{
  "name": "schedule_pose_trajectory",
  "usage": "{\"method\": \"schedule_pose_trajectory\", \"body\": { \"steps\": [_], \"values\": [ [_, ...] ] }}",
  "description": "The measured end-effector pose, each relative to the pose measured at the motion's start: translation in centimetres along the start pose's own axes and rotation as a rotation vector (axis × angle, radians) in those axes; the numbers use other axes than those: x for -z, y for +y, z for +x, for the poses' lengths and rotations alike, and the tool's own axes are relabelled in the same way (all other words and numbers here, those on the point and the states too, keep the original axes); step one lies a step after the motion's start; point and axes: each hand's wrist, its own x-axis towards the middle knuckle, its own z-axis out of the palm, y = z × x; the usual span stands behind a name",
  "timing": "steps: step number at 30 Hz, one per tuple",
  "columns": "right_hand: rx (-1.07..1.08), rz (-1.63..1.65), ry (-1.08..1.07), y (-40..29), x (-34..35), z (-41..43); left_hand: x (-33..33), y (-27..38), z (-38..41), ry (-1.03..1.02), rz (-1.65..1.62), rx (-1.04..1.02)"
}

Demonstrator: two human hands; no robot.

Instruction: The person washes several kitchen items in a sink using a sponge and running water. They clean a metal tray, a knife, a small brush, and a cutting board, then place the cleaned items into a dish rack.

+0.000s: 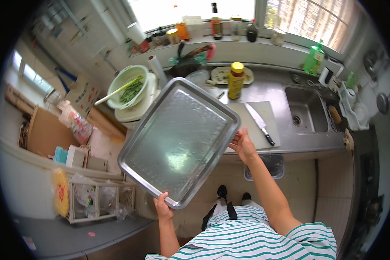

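A rectangular metal baking tray (178, 139) is held up, tilted, between both hands, with wet-looking drops or marks on its shiny surface. My left hand (164, 206) grips its near corner, thumb over the rim. At the tray's right edge, my right hand (243, 144) supports the rim, its fingers partly hidden behind it. Right of the tray, a kitchen knife (258, 122) with a black handle lies on a pale cutting board (271, 113). A yellow-capped jar (236, 81) stands behind the board, near a white dish (216, 75) holding food scraps.
A steel sink (307, 110) is at the right, beside a green soap bottle (313, 60) and a dish rack (352, 107). At the left are a green colander (112, 79) of chopped greens and a plastic shelf rack (97, 217). A bin (273, 167) stands below the counter edge.
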Motion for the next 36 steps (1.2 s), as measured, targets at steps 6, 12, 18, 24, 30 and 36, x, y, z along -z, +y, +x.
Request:
{"method": "schedule_pose_trajectory", "body": {
  "steps": [6, 12, 18, 24, 30, 36],
  "values": [
    [0.340, 0.150, 0.347, -8.2, 10.0, -8.5, -9.5, -5.7, -1.9, -0.408, 0.151, 0.190],
    [0.474, 0.096, 0.719, -11.0, 23.4, -15.7, -20.6, -11.6, -9.2, -0.569, 0.284, 0.271],
    [0.402, 0.113, 0.840, -15.2, 35.4, -19.8, -31.1, -17.3, -12.1, -0.656, 0.471, 0.341],
    [0.272, 0.086, 0.719, -23.5, 40.5, -17.5, -42.9, -19.0, -10.2, -0.623, 0.496, 0.418],
    [0.273, 0.061, 0.640, -31.6, 46.7, -12.2, -52.1, -22.9, -6.9, -0.706, 0.420, 0.525],
    [0.190, 0.060, 0.595, -31.0, 48.4, -11.2, -50.5, -29.4, -3.7, -0.577, 0.364, 0.582]
  ]
}}
